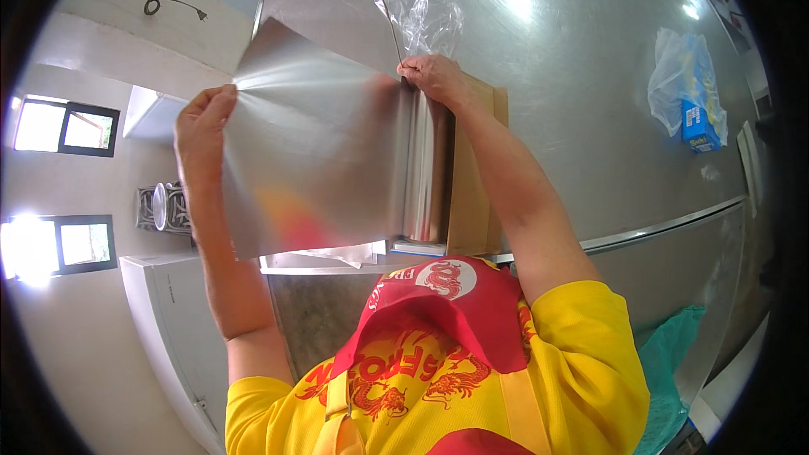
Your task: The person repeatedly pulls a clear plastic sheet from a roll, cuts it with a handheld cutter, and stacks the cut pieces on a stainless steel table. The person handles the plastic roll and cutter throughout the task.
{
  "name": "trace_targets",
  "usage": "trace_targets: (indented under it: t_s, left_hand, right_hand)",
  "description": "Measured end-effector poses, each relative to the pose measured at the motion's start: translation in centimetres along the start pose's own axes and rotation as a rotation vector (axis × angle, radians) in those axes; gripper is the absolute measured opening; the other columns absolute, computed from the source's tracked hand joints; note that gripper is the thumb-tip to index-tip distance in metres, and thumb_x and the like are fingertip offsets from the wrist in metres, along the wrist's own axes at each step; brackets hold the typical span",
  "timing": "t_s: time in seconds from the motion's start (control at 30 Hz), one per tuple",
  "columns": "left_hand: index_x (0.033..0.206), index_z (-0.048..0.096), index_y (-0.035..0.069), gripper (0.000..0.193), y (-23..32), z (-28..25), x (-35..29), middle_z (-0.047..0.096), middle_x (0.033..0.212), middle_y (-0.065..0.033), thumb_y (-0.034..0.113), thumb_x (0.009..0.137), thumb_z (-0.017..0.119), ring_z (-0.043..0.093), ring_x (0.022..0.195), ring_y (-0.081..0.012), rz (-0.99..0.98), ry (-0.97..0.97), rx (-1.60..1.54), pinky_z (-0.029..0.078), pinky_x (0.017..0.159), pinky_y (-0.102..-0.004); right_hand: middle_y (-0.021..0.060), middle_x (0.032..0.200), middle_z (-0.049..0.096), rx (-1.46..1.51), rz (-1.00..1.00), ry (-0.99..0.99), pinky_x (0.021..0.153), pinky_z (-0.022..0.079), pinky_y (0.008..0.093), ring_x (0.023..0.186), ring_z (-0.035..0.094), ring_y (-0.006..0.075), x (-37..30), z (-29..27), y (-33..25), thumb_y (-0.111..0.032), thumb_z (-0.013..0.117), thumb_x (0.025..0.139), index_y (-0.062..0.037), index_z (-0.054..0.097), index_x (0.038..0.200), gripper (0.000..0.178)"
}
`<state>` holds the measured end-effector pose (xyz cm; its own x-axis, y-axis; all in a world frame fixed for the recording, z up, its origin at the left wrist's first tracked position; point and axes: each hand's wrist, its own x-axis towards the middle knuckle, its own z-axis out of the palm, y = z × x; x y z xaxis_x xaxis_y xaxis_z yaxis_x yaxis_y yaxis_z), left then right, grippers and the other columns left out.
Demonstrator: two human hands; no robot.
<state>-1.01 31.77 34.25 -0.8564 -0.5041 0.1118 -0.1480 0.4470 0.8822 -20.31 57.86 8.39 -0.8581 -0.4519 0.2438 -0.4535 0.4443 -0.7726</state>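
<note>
A wide sheet of aluminium foil [312, 152] stretches leftward from its roll [428, 177], shiny and held up off the steel table. Pinched in my left hand [204, 114] is the sheet's outer left edge. My right hand [436, 77] is closed at the far end of the roll, with a thin brown stick [385, 8] rising from its fingers. Whether those fingers also grip the foil, I cannot tell. Along the roll's right side runs a brown cardboard box [474, 202], its far part hidden by my right forearm.
A crumpled transparent plastic bag [425, 13] lies beyond my right hand on the steel table [590, 118]. At the right sit a blue box [699, 125] and a whitish plastic bag [670, 84]. Green plastic [674, 362] hangs at lower right. A white appliance [168, 312] stands at left.
</note>
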Motion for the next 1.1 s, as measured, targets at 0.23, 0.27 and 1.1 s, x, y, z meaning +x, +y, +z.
trace_targets:
  t_s: [0.23,0.27,1.1]
  left_hand:
    - [0.101,0.074,0.000,0.027,1.5,-3.7,1.4,0.072,0.086,-0.0046,0.026,0.095,0.072,0.064,0.076,-0.0111,-0.114,0.033,0.045,0.051,0.074,-0.0239]
    - [0.103,0.073,-0.001,0.028,0.3,-4.7,2.0,0.072,0.087,-0.0050,0.026,0.095,0.071,0.065,0.077,-0.0117,-0.067,-0.005,0.044,0.051,0.074,-0.0244]
    - [0.088,0.076,-0.001,0.019,-35.5,-10.5,3.5,0.074,0.080,-0.0125,0.017,0.084,0.075,0.067,0.075,-0.0193,-0.370,0.052,0.470,0.054,0.073,-0.0359]
  right_hand:
    - [0.0101,0.100,0.075,-0.001,0.029,-0.017,0.081,0.054,0.0448,0.093,0.071,0.0329,0.4,0.5,0.8,-0.042,0.059,0.098,-0.0208,0.077,0.109,0.030]
    - [0.0099,0.100,0.075,0.006,0.038,-0.021,0.081,0.054,0.0447,0.093,0.071,0.0327,0.4,0.4,0.8,-0.042,0.059,0.098,-0.0206,0.077,0.109,0.030]
    - [0.0077,0.101,0.077,0.003,0.095,-0.093,0.081,0.056,0.0379,0.091,0.074,0.0277,0.2,-0.1,-1.1,-0.037,0.066,0.098,-0.0172,0.078,0.110,0.026]
